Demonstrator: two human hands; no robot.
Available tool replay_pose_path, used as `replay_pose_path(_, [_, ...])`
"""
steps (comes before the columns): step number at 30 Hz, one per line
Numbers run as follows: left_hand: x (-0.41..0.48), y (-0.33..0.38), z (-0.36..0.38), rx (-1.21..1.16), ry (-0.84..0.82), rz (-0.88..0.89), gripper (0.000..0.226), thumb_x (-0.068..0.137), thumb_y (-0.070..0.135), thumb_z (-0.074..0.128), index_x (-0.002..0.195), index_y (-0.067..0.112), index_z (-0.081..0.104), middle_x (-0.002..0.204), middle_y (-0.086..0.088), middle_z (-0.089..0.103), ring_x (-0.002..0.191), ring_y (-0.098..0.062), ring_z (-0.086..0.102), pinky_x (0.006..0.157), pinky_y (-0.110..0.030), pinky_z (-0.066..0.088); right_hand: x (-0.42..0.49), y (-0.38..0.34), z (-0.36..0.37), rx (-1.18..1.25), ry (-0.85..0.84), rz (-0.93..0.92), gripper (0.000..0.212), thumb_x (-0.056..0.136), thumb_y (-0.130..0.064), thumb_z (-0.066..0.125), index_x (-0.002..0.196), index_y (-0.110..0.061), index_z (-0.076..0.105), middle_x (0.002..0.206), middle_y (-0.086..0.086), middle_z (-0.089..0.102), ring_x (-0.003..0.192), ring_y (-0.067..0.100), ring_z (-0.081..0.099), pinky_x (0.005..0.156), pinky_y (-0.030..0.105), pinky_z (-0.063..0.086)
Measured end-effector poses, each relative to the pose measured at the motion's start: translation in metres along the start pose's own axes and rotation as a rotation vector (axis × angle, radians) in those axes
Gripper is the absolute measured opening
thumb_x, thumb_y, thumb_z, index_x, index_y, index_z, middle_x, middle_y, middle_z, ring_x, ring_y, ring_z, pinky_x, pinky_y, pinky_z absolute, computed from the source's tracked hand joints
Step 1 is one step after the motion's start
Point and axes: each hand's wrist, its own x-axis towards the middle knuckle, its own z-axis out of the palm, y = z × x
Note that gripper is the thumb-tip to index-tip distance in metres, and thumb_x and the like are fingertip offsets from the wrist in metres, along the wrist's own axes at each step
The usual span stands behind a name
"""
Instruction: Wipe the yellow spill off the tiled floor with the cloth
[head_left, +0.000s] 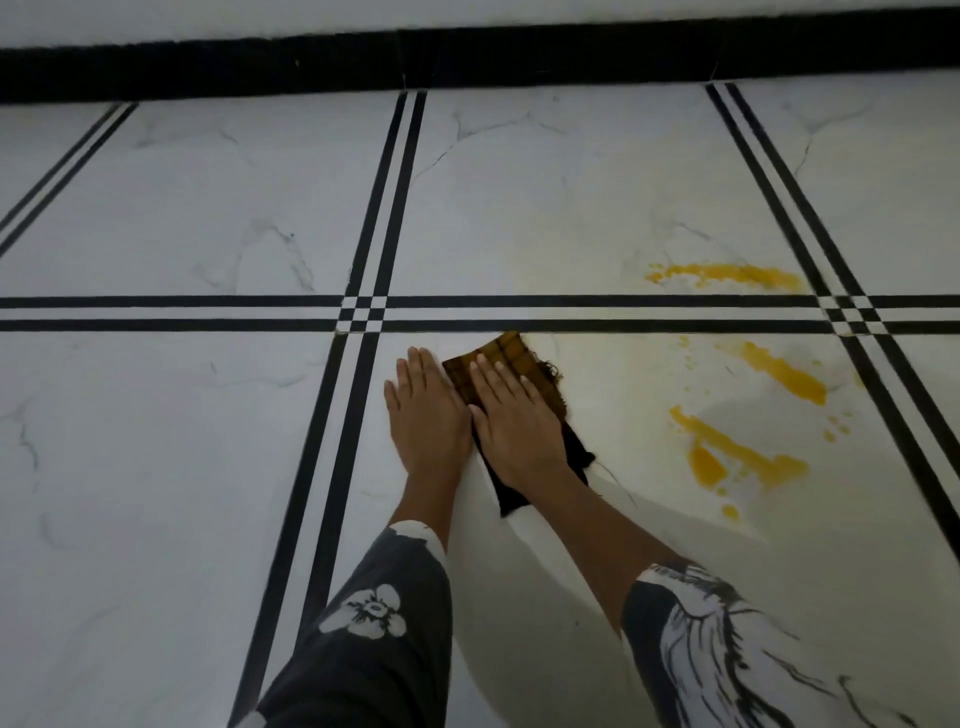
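Observation:
A dark brown checked cloth (511, 358) lies flat on the white marble-look tiled floor (156, 441), just below a black double grout line. My right hand (511, 421) presses flat on the cloth, fingers together and extended. Flat on the bare tile sits my left hand (426, 410), touching the cloth's left edge. The yellow spill (737, 452) lies to the right of the cloth in thick streaks, with another streak (779, 369) above it and a third (727, 273) beyond the grout line. A pale yellow smear spreads across the tile between cloth and streaks.
Black double lines (363, 312) cross the floor in a grid. A black skirting band (467, 62) runs along the wall at the top. Both forearms wear dark sleeves with white floral print.

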Motion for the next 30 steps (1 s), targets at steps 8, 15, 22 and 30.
replay_pose_path(8, [-0.001, 0.002, -0.001, 0.095, -0.013, 0.004, 0.055, 0.099, 0.023, 0.022, 0.150, 0.008, 0.005, 0.158, -0.010, 0.008, 0.146, -0.023, 0.004, 0.116, -0.036, -0.004, 0.041, 0.023, -0.014, -0.055, -0.038, -0.162, 0.071, 0.085, -0.047, -0.006, 0.148, -0.021, 0.016, 0.155, -0.002, 0.018, 0.143, 0.014, 0.016, 0.115, 0.032, 0.010])
replay_pose_path(15, [-0.001, 0.005, -0.003, 0.080, -0.008, 0.009, 0.056, 0.099, 0.024, 0.024, 0.149, 0.007, 0.007, 0.158, -0.011, 0.008, 0.146, -0.024, 0.004, 0.116, -0.038, -0.003, 0.036, 0.014, -0.006, -0.074, 0.104, 0.138, 0.061, 0.094, -0.042, -0.001, 0.148, -0.016, 0.009, 0.156, 0.000, 0.009, 0.144, 0.016, 0.009, 0.115, 0.033, 0.002])
replay_pose_path(22, [-0.001, 0.004, -0.002, 0.086, 0.006, 0.013, 0.054, 0.099, 0.021, 0.023, 0.149, 0.007, 0.009, 0.158, -0.010, 0.010, 0.146, -0.023, 0.006, 0.116, -0.037, -0.003, 0.071, 0.045, -0.021, -0.104, 0.026, 0.003, 0.061, 0.093, -0.041, -0.002, 0.149, -0.020, 0.010, 0.157, -0.002, 0.012, 0.144, 0.014, 0.011, 0.115, 0.033, 0.008])
replay_pose_path(30, [-0.001, 0.005, -0.001, 0.082, 0.013, 0.007, 0.054, 0.099, 0.022, 0.023, 0.150, 0.008, 0.007, 0.158, -0.010, 0.009, 0.146, -0.024, 0.004, 0.114, -0.036, -0.006, 0.005, 0.031, -0.010, -0.085, 0.066, -0.128, 0.058, 0.097, -0.041, 0.004, 0.143, -0.018, 0.031, 0.149, 0.001, 0.034, 0.137, 0.017, 0.033, 0.111, 0.035, 0.016])
